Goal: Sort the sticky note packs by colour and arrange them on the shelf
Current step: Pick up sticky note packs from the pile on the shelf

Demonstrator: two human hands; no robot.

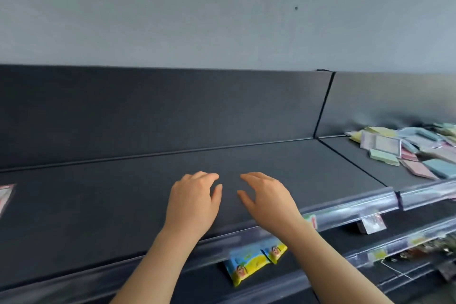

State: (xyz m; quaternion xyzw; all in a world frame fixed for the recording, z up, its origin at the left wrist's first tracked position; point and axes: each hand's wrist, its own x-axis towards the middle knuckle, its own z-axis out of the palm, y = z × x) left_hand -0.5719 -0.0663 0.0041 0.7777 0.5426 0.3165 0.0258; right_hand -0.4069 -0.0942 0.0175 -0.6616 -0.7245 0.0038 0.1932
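Broadly, a grey wall [222, 7] fills the top of the view, and below it runs the dark shelf [98, 205], split by a seam into a wide left bay and a right bay. The sticky note packs [414, 150] lie in a mixed heap in the right bay, yellow, green, blue, pink and lilac overlapping, well apart from both hands. The left hand [192, 205] and right hand [266, 200] are over the bare left bay, close together, fingers spread and loosely curved, holding nothing. I cannot tell whether the fingertips touch the surface.

Sorting looks not yet begun. To do it well, I would reach right, lift packs of one colour at a time, and square each stack against the back panel [172, 111], leaving gaps between colours. Yellow-and-blue packets [246, 264] hang on a lower shelf.
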